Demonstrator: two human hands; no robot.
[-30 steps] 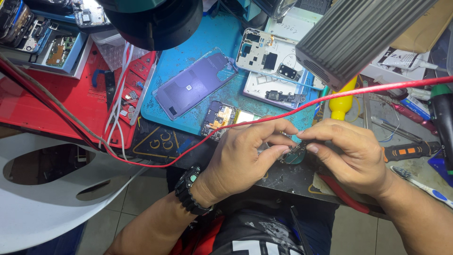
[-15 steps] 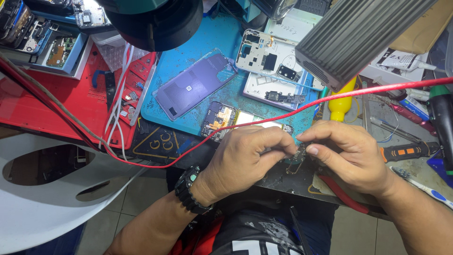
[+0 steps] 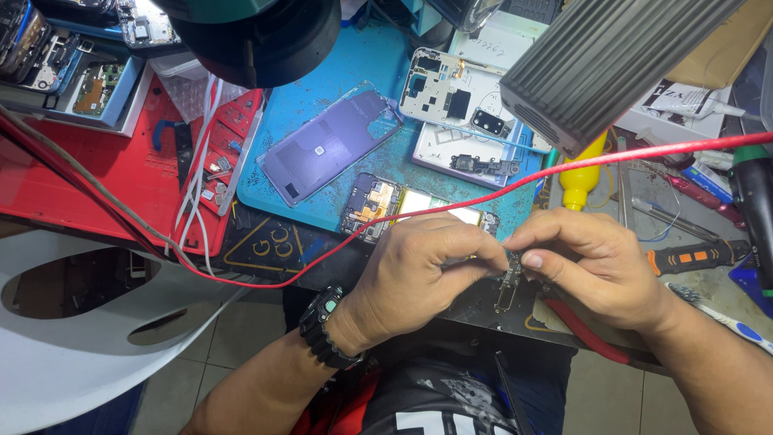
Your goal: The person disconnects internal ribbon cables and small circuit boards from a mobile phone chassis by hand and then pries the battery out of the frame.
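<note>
My left hand [image 3: 419, 270] and my right hand [image 3: 592, 262] meet at the front edge of the workbench, fingertips pinched together on a small dark circuit board part [image 3: 509, 282]. The part hangs between both hands, just in front of an opened phone [image 3: 378, 201] with its board and battery exposed. My left wrist wears a black watch [image 3: 322, 322]. A purple phone back cover [image 3: 334, 145] lies on the blue mat [image 3: 354, 64] behind the opened phone.
A red cable [image 3: 483, 197] crosses the bench over the hands. A white phone frame [image 3: 459, 97], a yellow bottle [image 3: 581, 173], an orange-and-black tool [image 3: 699, 256], red-handled pliers [image 3: 584, 330] and a red parts tray [image 3: 221, 153] lie around. A dark ribbed lamp [image 3: 612, 56] hangs above.
Both hands have stayed on the small part, with only slight shifts of the fingers; the right fingertips now pinch it more from above.
</note>
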